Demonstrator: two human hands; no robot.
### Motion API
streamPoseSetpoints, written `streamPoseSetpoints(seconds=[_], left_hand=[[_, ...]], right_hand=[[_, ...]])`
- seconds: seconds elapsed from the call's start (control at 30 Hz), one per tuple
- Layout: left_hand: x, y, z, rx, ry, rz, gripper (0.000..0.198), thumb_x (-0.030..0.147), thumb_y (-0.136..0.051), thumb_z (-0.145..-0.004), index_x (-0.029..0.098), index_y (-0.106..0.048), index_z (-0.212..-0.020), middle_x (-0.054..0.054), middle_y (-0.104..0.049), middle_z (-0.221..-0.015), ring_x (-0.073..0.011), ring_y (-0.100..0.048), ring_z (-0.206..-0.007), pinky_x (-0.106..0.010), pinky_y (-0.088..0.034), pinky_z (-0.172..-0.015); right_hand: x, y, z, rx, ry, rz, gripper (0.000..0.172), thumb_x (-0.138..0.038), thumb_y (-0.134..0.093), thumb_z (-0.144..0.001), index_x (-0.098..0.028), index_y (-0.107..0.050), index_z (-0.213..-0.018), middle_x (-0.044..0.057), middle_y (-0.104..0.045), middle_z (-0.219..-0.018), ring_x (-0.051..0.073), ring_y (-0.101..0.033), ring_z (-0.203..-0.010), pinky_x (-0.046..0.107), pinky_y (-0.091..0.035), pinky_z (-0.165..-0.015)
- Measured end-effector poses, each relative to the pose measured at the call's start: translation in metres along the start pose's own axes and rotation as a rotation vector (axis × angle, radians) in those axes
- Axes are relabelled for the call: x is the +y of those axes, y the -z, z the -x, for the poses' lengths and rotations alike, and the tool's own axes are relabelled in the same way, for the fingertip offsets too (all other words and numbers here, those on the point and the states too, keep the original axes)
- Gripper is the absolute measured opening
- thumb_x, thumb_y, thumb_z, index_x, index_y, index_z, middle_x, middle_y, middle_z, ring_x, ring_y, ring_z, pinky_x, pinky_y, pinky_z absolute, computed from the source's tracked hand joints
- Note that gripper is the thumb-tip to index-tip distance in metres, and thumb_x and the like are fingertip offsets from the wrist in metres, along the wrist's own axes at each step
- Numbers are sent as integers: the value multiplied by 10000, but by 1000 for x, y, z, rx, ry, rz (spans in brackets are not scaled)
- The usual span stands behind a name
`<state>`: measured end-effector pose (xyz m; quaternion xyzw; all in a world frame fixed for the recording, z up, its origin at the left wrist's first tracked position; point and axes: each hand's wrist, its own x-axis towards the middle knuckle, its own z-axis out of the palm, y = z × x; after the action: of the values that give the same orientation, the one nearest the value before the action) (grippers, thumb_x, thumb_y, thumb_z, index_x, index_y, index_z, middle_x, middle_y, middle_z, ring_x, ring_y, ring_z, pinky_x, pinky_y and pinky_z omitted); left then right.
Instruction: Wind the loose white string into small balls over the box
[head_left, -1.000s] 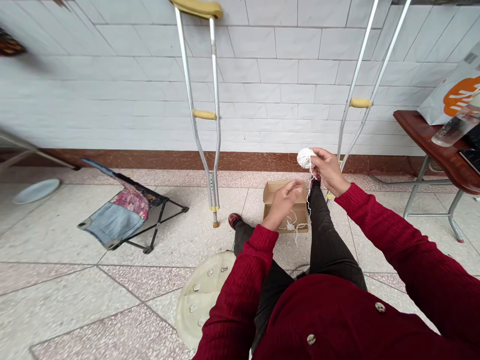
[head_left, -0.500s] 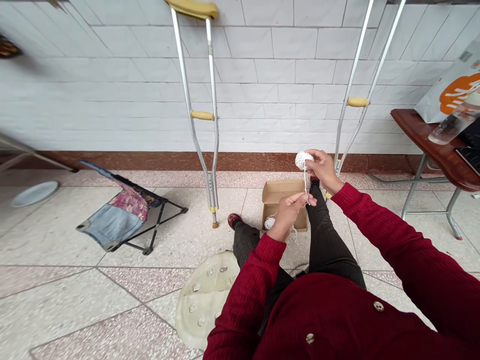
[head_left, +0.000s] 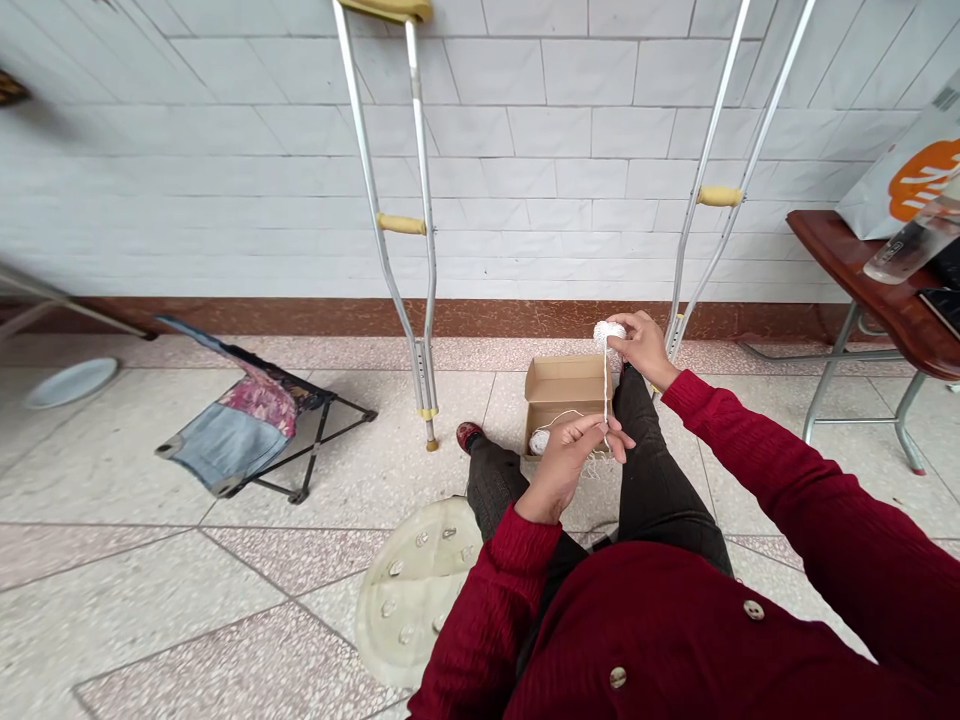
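Observation:
My right hand [head_left: 642, 345] grips a small ball of white yarn [head_left: 606, 333] above the far right part of the cardboard box. From the ball a strand of yarn [head_left: 606, 385] runs straight down, taut, to my left hand [head_left: 576, 450], which pinches it between thumb and fingers. The open cardboard box [head_left: 566, 378] stands on the floor between my feet, its lid tipped back. Inside it, partly hidden by my left hand, lies another white yarn ball [head_left: 538, 440], with a loose strand curving up toward that hand. Loose yarn ends hang below my left fingers.
Two metal crutches, the left crutch [head_left: 424, 250] and the right crutch [head_left: 709, 230], lean against the tiled wall. A folding stool [head_left: 232, 440] is on the left, a round pale stool [head_left: 412, 600] beside my leg. A brown stool [head_left: 862, 265] on the right holds a bottle and a bag.
My left hand has moved down, away from the ball, so the strand between my hands is longer. My right hand has dropped slightly and the ball has turned in it.

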<state>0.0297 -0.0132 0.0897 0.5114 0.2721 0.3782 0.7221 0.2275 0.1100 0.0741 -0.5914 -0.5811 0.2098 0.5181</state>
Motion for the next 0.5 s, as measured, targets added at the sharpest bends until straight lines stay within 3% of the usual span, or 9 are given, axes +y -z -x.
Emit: streamPoseSetpoints(seconds=[0.13, 0.23, 0.33, 0.5], left_hand=[[11, -1, 7, -27, 7, -17, 290, 402, -513, -925, 157, -664, -884, -41, -654, -579, -227, -683, -768, -384, -466, -866], [7, 2, 13, -71, 28, -88, 328, 429, -485, -938, 159, -666, -889, -42, -670, -588, -218, -685, -737, -380, -471, -858], [-21, 10, 15, -101, 58, -187, 349, 450, -480, -937, 160, -665, -880, -44, -683, -602, -220, -688, -757, -366, -477, -842], [-88, 36, 2, -3, 85, -392, 321, 417, -500, -911, 170, -683, -821, -18, -687, -595, -191, -665, -688, -321, -479, -797]], right_hand=[[7, 2, -1, 21, 102, 186, 313, -209, -700, -645, -200, -749, -954, 42, -570, -884, 183, -561, -765, 329, -496, -724], [10, 2, -2, 11, -47, 62, 322, -230, -706, -626, -180, -738, -942, 44, -604, -894, 142, -562, -637, 287, -493, -572], [2, 2, -1, -62, -261, -252, 320, -258, -692, -636, -155, -710, -939, 24, -649, -791, 88, -512, -449, 226, -414, -393], [-29, 6, 20, -303, -554, -557, 205, -215, -717, -619, -144, -672, -807, -7, -621, -531, 72, -479, -363, 158, -331, -303]])
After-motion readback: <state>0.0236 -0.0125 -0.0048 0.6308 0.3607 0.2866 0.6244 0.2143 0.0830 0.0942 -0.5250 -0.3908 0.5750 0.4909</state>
